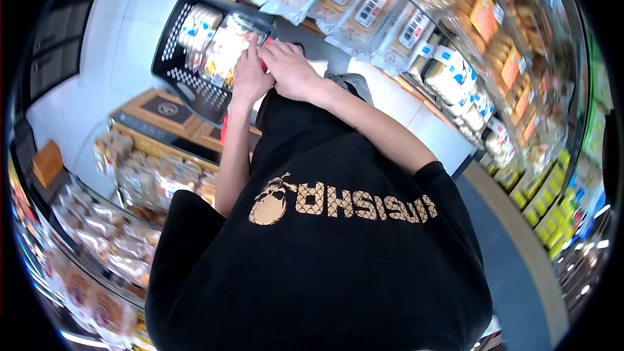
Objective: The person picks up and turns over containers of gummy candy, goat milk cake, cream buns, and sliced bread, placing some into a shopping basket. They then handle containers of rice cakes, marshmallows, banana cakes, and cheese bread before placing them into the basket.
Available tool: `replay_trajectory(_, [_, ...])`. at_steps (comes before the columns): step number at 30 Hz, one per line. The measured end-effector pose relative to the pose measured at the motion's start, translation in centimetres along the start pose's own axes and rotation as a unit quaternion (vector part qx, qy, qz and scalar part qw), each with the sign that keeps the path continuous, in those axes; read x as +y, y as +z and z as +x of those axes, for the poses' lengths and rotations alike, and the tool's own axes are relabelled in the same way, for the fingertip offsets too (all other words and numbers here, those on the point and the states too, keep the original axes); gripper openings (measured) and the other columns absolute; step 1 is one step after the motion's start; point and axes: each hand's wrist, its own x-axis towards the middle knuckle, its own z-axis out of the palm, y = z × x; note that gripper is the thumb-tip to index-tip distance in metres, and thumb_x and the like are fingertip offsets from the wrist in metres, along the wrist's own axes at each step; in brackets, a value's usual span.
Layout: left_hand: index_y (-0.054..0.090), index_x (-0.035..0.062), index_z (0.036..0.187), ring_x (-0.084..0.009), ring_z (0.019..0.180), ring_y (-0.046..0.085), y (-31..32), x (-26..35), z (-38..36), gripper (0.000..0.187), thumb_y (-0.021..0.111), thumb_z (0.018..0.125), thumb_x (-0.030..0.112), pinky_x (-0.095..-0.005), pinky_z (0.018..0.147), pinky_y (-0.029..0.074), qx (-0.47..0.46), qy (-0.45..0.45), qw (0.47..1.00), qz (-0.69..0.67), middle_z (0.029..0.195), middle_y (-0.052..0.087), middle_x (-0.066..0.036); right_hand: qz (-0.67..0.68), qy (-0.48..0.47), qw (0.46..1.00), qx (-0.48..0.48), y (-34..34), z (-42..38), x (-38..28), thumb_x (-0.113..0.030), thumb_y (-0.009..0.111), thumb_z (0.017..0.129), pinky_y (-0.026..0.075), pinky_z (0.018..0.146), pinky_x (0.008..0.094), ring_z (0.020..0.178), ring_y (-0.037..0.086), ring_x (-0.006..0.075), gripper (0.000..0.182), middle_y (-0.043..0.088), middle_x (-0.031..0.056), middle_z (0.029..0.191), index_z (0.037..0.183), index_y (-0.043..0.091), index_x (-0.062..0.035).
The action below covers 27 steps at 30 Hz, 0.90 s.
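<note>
Both of my hands meet in front of my body, over the near right side of a black perforated shopping basket (188, 84). My left hand (252, 79) has its fingers bent together beside a glossy, brightly lit plastic package (229, 51) inside the basket. Pressed up against it, my right hand (290, 70) has its fingers curled down. A bit of something red (264, 56) shows between the hands; I cannot tell what the fingers hold. White-and-blue packs (198, 28) lie in the basket too.
Bagged loaves (364, 5) with white labels line the shelf ahead, with bottles (455, 78) and boxed pastries (504, 58) to the right. At left stand a wooden display top (156, 112) and bagged bread (140, 179). A grey counter (513, 266) runs along the right.
</note>
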Motion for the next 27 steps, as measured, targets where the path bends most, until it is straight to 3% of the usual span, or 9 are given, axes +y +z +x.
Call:
replay_trajectory(1, [0.024,0.0026,0.132,-0.0395,0.118,0.037,1.2,-0.2,-1.1,0.073,0.059,0.07,0.019,-0.0402,0.097,0.033,-0.019,-0.045,0.997,-0.065,0.132,0.032,-0.024,-0.037,-0.014,0.998,-0.048,0.0,-1.2,0.1,-0.011,0.063,0.062,0.031,0.094,0.0424,0.109,0.043,0.0274,0.053,0.046,0.0129,0.113,0.112,0.047,-0.0055])
replay_trajectory(2, [0.028,-0.0002,0.13,-0.0386,0.108,0.047,3.0,-1.1,-2.0,0.073,0.06,0.069,0.021,-0.0407,0.09,0.04,-0.024,-0.03,0.998,-0.051,0.123,0.043,-0.026,-0.074,-0.028,0.992,-0.094,-0.2,-2.4,0.3,-0.01,0.062,0.062,0.031,0.094,0.0414,0.107,0.044,0.027,0.05,0.048,0.0129,0.109,0.11,0.049,-0.0047])
replay_trajectory(3, [0.041,-0.0036,0.119,-0.0361,0.103,0.052,-2.5,-5.8,-1.7,0.058,0.061,0.07,0.021,-0.0359,0.089,0.04,-0.042,-0.093,0.994,-0.033,0.11,0.053,-0.026,-0.09,-0.076,0.992,-0.044,3.4,3.1,-2.6,-0.01,0.062,0.063,0.031,0.094,0.0418,0.107,0.045,0.0268,0.046,0.049,0.0122,0.108,0.107,0.05,-0.0046])
replay_trajectory(6, [0.046,0.0005,0.112,-0.0366,0.092,0.056,-1.0,-5.7,-5.1,0.055,0.063,0.067,0.027,-0.0389,0.081,0.044,-0.036,-0.118,0.992,-0.003,0.097,0.058,-0.024,-0.118,-0.15,0.981,-0.032,4.4,2.2,-2.1,-0.009,0.057,0.066,0.033,0.092,0.0408,0.103,0.047,0.0263,0.033,0.053,0.0109,0.1,0.098,0.054,-0.0039])
replay_trajectory(11, [0.06,0.001,0.079,-0.0332,0.075,0.061,0.5,-4.7,-6.6,0.019,0.052,0.073,0.018,-0.0415,0.067,0.049,0.112,-0.126,0.98,0.106,0.077,0.061,-0.021,-0.143,-0.208,0.963,-0.092,5.3,2.2,-3.1,-0.009,0.047,0.076,0.033,0.092,0.0356,0.103,0.051,0.0264,0.02,0.057,0.0146,0.099,0.093,0.054,-0.0029])
replay_trajectory(14, [0.061,0.0038,0.078,-0.0302,0.07,0.062,1.0,-3.5,-7.0,0.021,0.049,0.076,0.021,-0.0387,0.065,0.05,0.135,-0.146,0.97,0.137,0.074,0.063,-0.017,-0.124,-0.222,0.966,-0.051,5.9,1.4,-2.5,-0.005,0.05,0.071,0.035,0.089,0.0381,0.1,0.051,0.0266,0.024,0.056,0.013,0.098,0.095,0.052,-0.0025])
replay_trajectory(19, [0.061,0.0039,0.084,-0.0311,0.076,0.062,3.3,-2.9,-7.6,0.028,0.048,0.078,0.027,-0.0376,0.071,0.049,0.201,-0.177,0.955,0.125,0.078,0.063,-0.018,-0.137,-0.263,0.955,-0.01,6.2,-0.2,-1.4,-0.004,0.05,0.072,0.036,0.085,0.0372,0.096,0.052,0.0266,0.027,0.056,0.0147,0.098,0.098,0.052,-0.0015])
replay_trajectory(21, [0.061,0.0048,0.084,-0.0312,0.075,0.062,4.2,-2.6,-7.9,0.027,0.048,0.078,0.028,-0.0379,0.07,0.05,0.2,-0.189,0.952,0.131,0.077,0.063,-0.018,-0.146,-0.252,0.956,-0.041,5.7,-1.0,-1.2,-0.013,0.048,0.077,0.036,0.087,0.0379,0.099,0.052,0.0248,0.022,0.058,0.012,0.098,0.096,0.055,-0.0039])
replay_trajectory(27, [0.062,0.0034,0.085,-0.0305,0.074,0.063,6.9,-0.1,-9.6,0.027,0.049,0.076,0.026,-0.0383,0.07,0.05,0.198,-0.217,0.946,0.134,0.077,0.063,-0.019,-0.104,-0.283,0.953,-0.026,4.8,-4.0,0.1,-0.004,0.053,0.067,0.037,0.082,0.0381,0.091,0.051,0.0287,0.027,0.057,0.014,0.093,0.093,0.053,-0.0006])
